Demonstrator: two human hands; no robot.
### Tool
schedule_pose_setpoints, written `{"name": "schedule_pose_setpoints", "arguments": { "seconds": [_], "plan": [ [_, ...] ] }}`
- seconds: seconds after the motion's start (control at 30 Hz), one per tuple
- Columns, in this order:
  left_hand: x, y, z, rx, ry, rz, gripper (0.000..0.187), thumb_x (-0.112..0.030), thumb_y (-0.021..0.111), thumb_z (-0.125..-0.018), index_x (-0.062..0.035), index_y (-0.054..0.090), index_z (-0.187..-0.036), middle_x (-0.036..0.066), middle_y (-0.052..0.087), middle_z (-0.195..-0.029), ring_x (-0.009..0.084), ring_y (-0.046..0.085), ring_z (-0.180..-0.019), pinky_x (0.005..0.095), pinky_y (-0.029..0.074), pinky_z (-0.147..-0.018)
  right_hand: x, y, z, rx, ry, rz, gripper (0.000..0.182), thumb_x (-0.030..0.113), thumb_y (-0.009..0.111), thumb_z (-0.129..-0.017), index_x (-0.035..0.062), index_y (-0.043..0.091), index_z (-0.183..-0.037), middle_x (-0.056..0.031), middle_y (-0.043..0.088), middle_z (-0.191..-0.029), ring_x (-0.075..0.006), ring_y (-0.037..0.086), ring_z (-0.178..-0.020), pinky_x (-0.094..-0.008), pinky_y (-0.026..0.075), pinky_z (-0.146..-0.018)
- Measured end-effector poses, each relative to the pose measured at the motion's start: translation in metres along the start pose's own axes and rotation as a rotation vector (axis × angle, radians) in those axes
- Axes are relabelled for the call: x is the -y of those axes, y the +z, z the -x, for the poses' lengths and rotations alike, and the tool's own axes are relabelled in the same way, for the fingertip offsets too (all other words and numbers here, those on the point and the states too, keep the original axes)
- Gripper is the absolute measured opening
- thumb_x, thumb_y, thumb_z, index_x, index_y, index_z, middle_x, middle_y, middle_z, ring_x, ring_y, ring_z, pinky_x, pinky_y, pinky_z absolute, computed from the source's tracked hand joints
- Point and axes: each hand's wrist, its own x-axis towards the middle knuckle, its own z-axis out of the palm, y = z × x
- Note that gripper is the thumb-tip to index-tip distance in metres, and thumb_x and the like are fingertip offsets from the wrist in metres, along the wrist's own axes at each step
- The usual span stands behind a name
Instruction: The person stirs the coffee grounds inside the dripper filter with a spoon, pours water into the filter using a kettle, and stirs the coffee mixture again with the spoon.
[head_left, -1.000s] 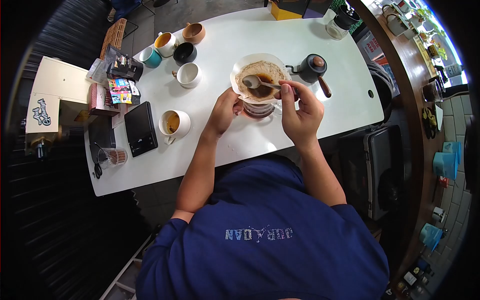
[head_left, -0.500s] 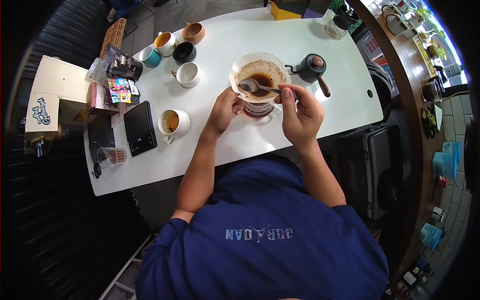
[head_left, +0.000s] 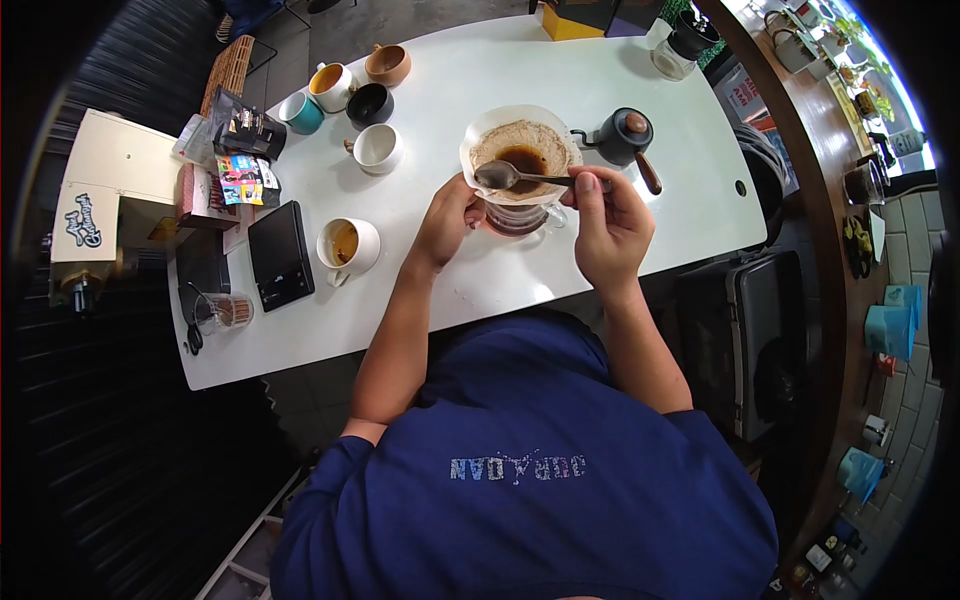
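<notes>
A spoon (head_left: 540, 180) is pinched in my right hand (head_left: 612, 225), its bowl over the near left part of a paper coffee filter (head_left: 475, 130). Wet brown coffee (head_left: 528, 160) lies in the middle of the filter, with grounds clinging to its sides. The filter's dripper sits on a glass server (head_left: 515, 220) with dark liquid low in it. At the left side of the dripper, my left hand (head_left: 447, 222) has its fingers curled against the rim or its handle; exactly what they grip is hidden.
A black gooseneck kettle (head_left: 622, 137) stands right of the dripper. To the left are a white mug (head_left: 348, 248) with liquid, a black scale (head_left: 281, 256), and several cups near a white cup (head_left: 377, 149). A coffee grinder (head_left: 685, 45) stands far right.
My right hand has shifted slightly right and the spoon has come up a little from the coffee toward the filter's near edge. My left hand stays in place.
</notes>
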Motion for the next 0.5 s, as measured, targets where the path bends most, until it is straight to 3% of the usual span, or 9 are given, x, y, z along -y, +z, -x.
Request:
{"name": "schedule_pose_setpoints", "arguments": {
  "seconds": [0.17,0.27,0.37,0.5],
  "plan": [
    [-0.006,0.003,0.002,-0.014,-0.015,0.006,0.033,-0.025,0.028,-0.094,-0.0042,0.053,-0.101,-0.005,0.035,-0.065,0.0053,0.03,-0.057,0.0215,0.028,-0.054,-0.01,-0.007,-0.007,-0.047,-0.036,0.064,0.01,0.003,0.056,-0.088,-0.005,0.062,-0.091,-0.0066,0.063,-0.072,-0.0081,0.059,-0.066,-0.0203,0.045,-0.06],
    [-0.004,0.001,0.001,-0.01,-0.012,0.005,0.033,-0.024,0.029,-0.094,-0.0043,0.053,-0.101,-0.005,0.035,-0.065,0.0053,0.029,-0.057,0.0216,0.028,-0.054,-0.012,-0.015,-0.014,-0.02,-0.202,0.308,0.008,0.001,0.057,-0.086,-0.0025,0.063,-0.09,-0.0077,0.064,-0.072,-0.0102,0.061,-0.065,-0.0212,0.045,-0.06],
    [-0.001,-0.004,0.0,0.04,-0.022,-0.041,0.038,-0.029,0.024,-0.098,-0.0029,0.051,-0.107,-0.002,0.041,-0.074,0.0067,0.03,-0.06,0.0222,0.032,-0.056,-0.001,-0.021,-0.027,0.033,-0.245,0.382,0.007,0.0,0.058,-0.084,-0.001,0.064,-0.088,-0.0084,0.064,-0.072,-0.0131,0.061,-0.064,-0.0231,0.046,-0.059],
    [-0.001,-0.004,0.001,0.054,-0.013,-0.041,0.039,-0.029,0.025,-0.098,-0.0025,0.051,-0.108,-0.002,0.041,-0.073,0.007,0.031,-0.06,0.0224,0.032,-0.056,0.023,-0.027,-0.048,0.198,-0.285,0.438,0.006,0.0,0.059,-0.082,-0.0011,0.063,-0.086,-0.008,0.063,-0.074,-0.0147,0.06,-0.063,-0.025,0.047,-0.058]
  ]
}}
